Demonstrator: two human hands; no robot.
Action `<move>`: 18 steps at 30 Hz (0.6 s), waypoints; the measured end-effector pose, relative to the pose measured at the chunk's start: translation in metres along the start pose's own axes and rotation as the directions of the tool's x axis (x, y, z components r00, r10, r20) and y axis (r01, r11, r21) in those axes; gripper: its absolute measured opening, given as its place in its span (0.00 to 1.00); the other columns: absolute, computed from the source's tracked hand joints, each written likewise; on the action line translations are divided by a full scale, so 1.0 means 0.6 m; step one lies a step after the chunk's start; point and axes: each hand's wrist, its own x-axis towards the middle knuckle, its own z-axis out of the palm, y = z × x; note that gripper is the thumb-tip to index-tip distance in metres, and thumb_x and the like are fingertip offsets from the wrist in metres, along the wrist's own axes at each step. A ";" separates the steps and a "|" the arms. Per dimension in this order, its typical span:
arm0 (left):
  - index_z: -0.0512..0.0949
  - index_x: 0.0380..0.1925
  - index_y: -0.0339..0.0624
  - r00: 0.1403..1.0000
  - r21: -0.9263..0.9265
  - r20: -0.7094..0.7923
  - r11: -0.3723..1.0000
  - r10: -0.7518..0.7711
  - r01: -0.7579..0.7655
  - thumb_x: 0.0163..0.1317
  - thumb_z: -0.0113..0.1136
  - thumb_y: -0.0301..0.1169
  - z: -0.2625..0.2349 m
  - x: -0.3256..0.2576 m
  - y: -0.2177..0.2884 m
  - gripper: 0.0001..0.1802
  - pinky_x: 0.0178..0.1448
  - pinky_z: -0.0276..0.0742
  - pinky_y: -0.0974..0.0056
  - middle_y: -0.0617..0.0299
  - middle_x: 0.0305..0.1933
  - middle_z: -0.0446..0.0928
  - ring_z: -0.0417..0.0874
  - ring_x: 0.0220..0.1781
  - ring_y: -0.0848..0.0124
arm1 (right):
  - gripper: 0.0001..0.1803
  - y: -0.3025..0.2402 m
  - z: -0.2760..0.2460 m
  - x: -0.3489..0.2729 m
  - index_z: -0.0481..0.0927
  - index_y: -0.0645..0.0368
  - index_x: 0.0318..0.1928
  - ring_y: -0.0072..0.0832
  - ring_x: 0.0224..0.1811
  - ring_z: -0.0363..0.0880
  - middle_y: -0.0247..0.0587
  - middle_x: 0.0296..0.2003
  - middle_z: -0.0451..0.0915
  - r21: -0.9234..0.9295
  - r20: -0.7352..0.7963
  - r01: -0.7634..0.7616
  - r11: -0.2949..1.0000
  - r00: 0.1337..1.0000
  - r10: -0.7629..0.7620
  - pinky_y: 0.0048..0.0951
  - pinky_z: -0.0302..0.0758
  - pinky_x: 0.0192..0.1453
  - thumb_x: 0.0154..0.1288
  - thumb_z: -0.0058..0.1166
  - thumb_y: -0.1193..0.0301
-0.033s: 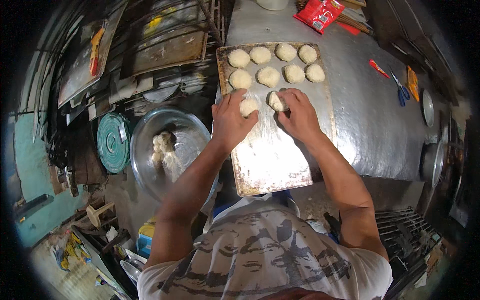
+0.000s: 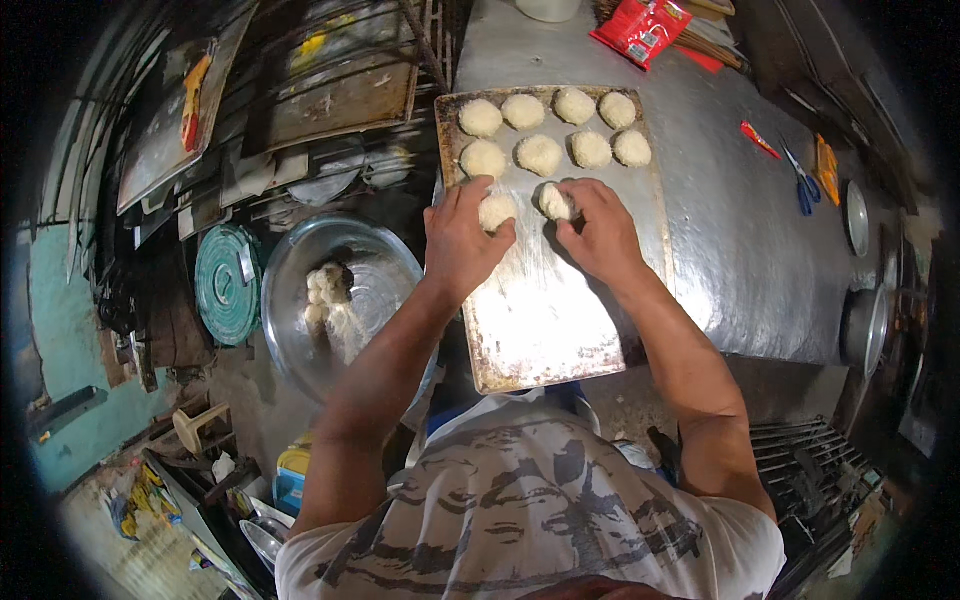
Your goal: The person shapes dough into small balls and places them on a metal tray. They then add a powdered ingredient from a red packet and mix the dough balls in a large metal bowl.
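Dough balls (image 2: 541, 154): ten on tray (image 2: 560, 330), two under hands.

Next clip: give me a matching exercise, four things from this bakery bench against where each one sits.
Things:
1. baking tray
2. steel bowl
3. red packet
4. blue scissors

Places:
A. far end of the table, beyond the tray
B. left of the tray, off the table, with dough in it
C. under both hands, holding dough balls
D. on the table, right of the tray

Pairs: 1-C, 2-B, 3-A, 4-D
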 end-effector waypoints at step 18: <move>0.72 0.56 0.43 0.999 -0.043 -0.034 0.999 0.001 -0.003 0.54 0.66 0.29 -0.007 0.000 -0.015 0.27 0.65 0.64 0.52 0.52 0.61 0.71 0.71 0.64 0.54 | 0.17 -0.013 0.039 0.039 0.80 0.62 0.53 0.40 0.43 0.84 0.51 0.44 0.83 0.159 -0.020 -0.243 0.957 0.968 0.249 0.36 0.79 0.50 0.67 0.62 0.68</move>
